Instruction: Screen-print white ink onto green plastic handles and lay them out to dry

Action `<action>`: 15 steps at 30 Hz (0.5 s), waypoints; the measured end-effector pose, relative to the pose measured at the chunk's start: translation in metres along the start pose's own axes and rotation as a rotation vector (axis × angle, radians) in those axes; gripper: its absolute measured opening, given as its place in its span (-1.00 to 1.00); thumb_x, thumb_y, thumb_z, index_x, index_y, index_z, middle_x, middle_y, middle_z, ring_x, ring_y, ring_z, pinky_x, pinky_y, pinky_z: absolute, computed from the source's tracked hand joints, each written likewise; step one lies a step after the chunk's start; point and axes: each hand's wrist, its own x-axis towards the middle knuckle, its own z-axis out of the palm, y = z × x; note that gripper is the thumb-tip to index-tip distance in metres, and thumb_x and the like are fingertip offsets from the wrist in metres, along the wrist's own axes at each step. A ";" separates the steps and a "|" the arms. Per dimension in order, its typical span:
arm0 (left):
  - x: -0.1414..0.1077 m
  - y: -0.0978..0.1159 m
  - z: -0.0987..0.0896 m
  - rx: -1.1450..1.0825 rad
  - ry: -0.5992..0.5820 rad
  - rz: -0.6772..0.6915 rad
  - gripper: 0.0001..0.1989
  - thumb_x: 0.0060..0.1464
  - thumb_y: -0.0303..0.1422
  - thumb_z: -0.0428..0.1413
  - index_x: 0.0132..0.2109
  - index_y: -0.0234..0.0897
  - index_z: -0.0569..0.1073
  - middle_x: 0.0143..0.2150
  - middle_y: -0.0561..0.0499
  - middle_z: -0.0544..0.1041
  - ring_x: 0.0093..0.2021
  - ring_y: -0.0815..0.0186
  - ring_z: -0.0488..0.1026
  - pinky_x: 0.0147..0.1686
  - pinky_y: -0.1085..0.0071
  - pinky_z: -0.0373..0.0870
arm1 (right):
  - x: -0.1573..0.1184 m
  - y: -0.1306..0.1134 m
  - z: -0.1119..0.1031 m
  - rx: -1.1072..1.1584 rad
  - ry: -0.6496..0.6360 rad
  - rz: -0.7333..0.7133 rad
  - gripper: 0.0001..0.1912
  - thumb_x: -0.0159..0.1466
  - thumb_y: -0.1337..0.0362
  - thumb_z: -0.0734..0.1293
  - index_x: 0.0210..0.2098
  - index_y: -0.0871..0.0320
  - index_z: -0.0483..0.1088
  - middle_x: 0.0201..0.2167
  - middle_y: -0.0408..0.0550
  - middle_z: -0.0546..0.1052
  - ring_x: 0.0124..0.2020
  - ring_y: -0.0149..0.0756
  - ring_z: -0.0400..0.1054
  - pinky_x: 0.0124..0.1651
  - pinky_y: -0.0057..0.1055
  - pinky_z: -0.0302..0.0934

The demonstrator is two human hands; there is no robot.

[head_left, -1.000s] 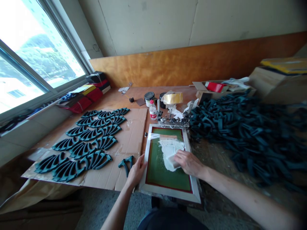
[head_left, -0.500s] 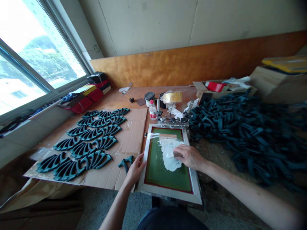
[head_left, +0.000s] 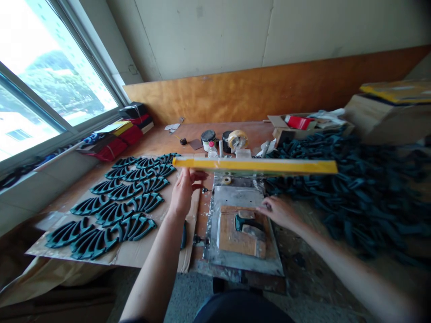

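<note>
Head view, dial centred on the wooden block (head_left: 229, 237). We note pale brown wood with a smeared, worn face, lying on a grey metal plate (head_left: 239, 193) spattered around its edges. At 9 o'clock, flat creased cardboard (head_left: 182, 179) carries fanned rows of dark green curved pieces (head_left: 116, 208); at 2 o'clock, a loose heap (head_left: 340, 179) of similar colour, blurred. Towards 12, a roll of glossy tape (head_left: 237, 140) and, behind everything, a varnished wood board (head_left: 215, 101) with mottled grain.

One green piece (head_left: 247, 221) sits on the block, slightly above its middle: smooth, curved, with a broader end towards 9 and grey shapes alongside. Above the plate's far end, at 12, we see the raised frame (head_left: 256, 166) nearly edge-on, a long yellow strip under a pale upper edge.

Left hand (head_left: 185, 193), at 10, touches the frame's left end, fingers bent beneath; we cannot tell how firmly it grips. Right hand (head_left: 276, 211), at 2, has bent, blurred fingers beside the block; we cannot tell whether they hold anything.
</note>
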 end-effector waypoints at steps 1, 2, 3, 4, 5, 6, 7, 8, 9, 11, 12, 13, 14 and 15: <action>0.007 0.002 0.005 -0.018 0.012 0.014 -0.46 0.11 0.10 -0.06 -0.12 -0.32 0.42 -0.28 -0.12 0.54 -0.23 0.24 0.49 -0.39 0.44 0.40 | -0.009 -0.005 0.015 -0.017 -0.030 -0.048 -0.72 0.22 0.03 0.31 -0.38 0.13 0.41 -0.33 0.00 0.48 -0.27 -0.18 0.38 -0.22 -0.34 0.22; 0.009 0.000 0.009 -0.039 0.046 0.031 -0.45 0.13 0.10 -0.08 -0.11 -0.31 0.41 -0.29 -0.11 0.54 -0.22 0.25 0.50 -0.37 0.44 0.40 | -0.016 -0.011 0.028 -0.040 -0.058 -0.084 -0.76 0.22 0.08 0.33 -0.38 0.15 0.40 -0.29 0.02 0.48 -0.22 -0.17 0.37 -0.18 -0.34 0.22; 0.007 -0.005 0.012 -0.062 0.096 0.045 -0.46 0.13 0.10 -0.08 -0.08 -0.30 0.39 -0.28 -0.10 0.55 -0.22 0.26 0.50 -0.36 0.45 0.40 | -0.021 -0.017 0.038 -0.062 -0.087 -0.096 -0.80 0.24 0.14 0.32 -0.36 0.16 0.38 -0.27 0.04 0.48 -0.19 -0.16 0.37 -0.16 -0.33 0.21; -0.001 -0.015 0.015 -0.080 0.143 0.033 -0.47 0.12 0.09 -0.05 -0.05 -0.28 0.37 -0.28 -0.08 0.55 -0.24 0.28 0.51 -0.37 0.45 0.39 | -0.025 -0.025 0.044 -0.072 -0.115 -0.075 -0.84 0.26 0.20 0.30 -0.33 0.18 0.37 -0.27 0.06 0.48 -0.19 -0.16 0.37 -0.16 -0.34 0.20; -0.014 -0.028 0.017 -0.090 0.157 -0.033 -0.46 0.09 0.08 -0.01 -0.03 -0.28 0.36 -0.28 -0.09 0.56 -0.28 0.28 0.51 -0.39 0.46 0.39 | -0.027 -0.033 0.047 -0.062 -0.138 -0.021 -0.87 0.29 0.25 0.26 -0.30 0.19 0.36 -0.29 0.06 0.49 -0.22 -0.18 0.38 -0.19 -0.36 0.19; -0.032 -0.045 0.019 -0.090 0.130 -0.154 -0.44 0.05 0.08 0.04 -0.03 -0.30 0.37 -0.27 -0.11 0.57 -0.30 0.26 0.52 -0.42 0.45 0.38 | -0.030 -0.043 0.047 -0.035 -0.149 0.046 -0.87 0.32 0.27 0.22 -0.28 0.19 0.34 -0.33 0.04 0.49 -0.26 -0.20 0.39 -0.24 -0.38 0.18; -0.052 -0.064 0.022 -0.085 0.058 -0.324 -0.41 0.00 0.10 0.09 -0.05 -0.34 0.39 -0.29 -0.15 0.58 -0.34 0.23 0.52 -0.45 0.44 0.37 | -0.033 -0.054 0.046 0.002 -0.140 0.110 -0.85 0.35 0.26 0.18 -0.26 0.19 0.32 -0.36 0.02 0.49 -0.30 -0.23 0.39 -0.28 -0.40 0.17; -0.073 -0.084 0.025 -0.056 -0.085 -0.564 -0.36 -0.06 0.12 0.13 -0.08 -0.39 0.42 -0.25 -0.24 0.58 -0.31 0.15 0.54 -0.47 0.41 0.38 | -0.037 -0.066 0.045 0.042 -0.108 0.149 -0.84 0.37 0.25 0.16 -0.24 0.18 0.31 -0.37 0.00 0.49 -0.33 -0.24 0.39 -0.30 -0.41 0.16; -0.093 -0.102 0.028 -0.056 -0.175 -0.750 -0.33 -0.09 0.12 0.15 -0.04 -0.38 0.42 -0.14 -0.30 0.57 -0.20 0.06 0.54 -0.45 0.36 0.41 | -0.042 -0.080 0.043 0.080 -0.063 0.145 -0.84 0.38 0.25 0.15 -0.23 0.18 0.30 -0.35 -0.01 0.49 -0.32 -0.25 0.38 -0.29 -0.41 0.16; -0.124 -0.133 0.033 -0.156 -0.162 -0.846 -0.37 -0.08 0.11 0.15 -0.06 -0.34 0.42 -0.07 -0.27 0.56 -0.10 0.04 0.52 -0.37 0.32 0.44 | -0.051 -0.103 0.041 0.145 -0.004 -0.035 -0.87 0.36 0.27 0.18 -0.22 0.17 0.31 -0.28 -0.01 0.48 -0.24 -0.25 0.36 -0.21 -0.39 0.17; -0.132 -0.143 0.032 -0.196 -0.104 -0.843 -0.41 -0.06 0.09 0.16 -0.08 -0.32 0.42 -0.09 -0.25 0.57 -0.11 0.07 0.53 -0.35 0.33 0.45 | -0.054 -0.108 0.040 0.166 -0.014 -0.181 -0.89 0.35 0.27 0.20 -0.24 0.16 0.32 -0.26 -0.03 0.47 -0.20 -0.26 0.34 -0.15 -0.38 0.17; -0.136 -0.150 0.026 -0.210 -0.028 -0.825 -0.46 -0.04 0.06 0.16 -0.11 -0.32 0.41 -0.14 -0.22 0.58 -0.16 0.11 0.54 -0.37 0.36 0.44 | -0.055 -0.107 0.038 0.172 -0.041 -0.319 -0.90 0.34 0.27 0.22 -0.27 0.15 0.34 -0.25 -0.05 0.46 -0.16 -0.26 0.32 -0.10 -0.38 0.16; -0.135 -0.154 0.016 -0.188 0.054 -0.805 -0.50 -0.03 0.02 0.17 -0.13 -0.32 0.40 -0.18 -0.19 0.59 -0.23 0.15 0.56 -0.41 0.39 0.43 | -0.053 -0.098 0.033 0.154 -0.066 -0.412 -0.89 0.34 0.27 0.23 -0.29 0.14 0.36 -0.25 -0.08 0.46 -0.15 -0.27 0.31 -0.07 -0.38 0.15; -0.131 -0.156 0.001 -0.133 0.136 -0.790 -0.52 -0.01 0.01 0.16 -0.13 -0.31 0.38 -0.20 -0.17 0.59 -0.30 0.19 0.56 -0.45 0.42 0.41 | -0.049 -0.080 0.026 0.103 -0.072 -0.432 -0.87 0.34 0.29 0.22 -0.32 0.13 0.38 -0.25 -0.09 0.45 -0.14 -0.28 0.30 -0.07 -0.38 0.15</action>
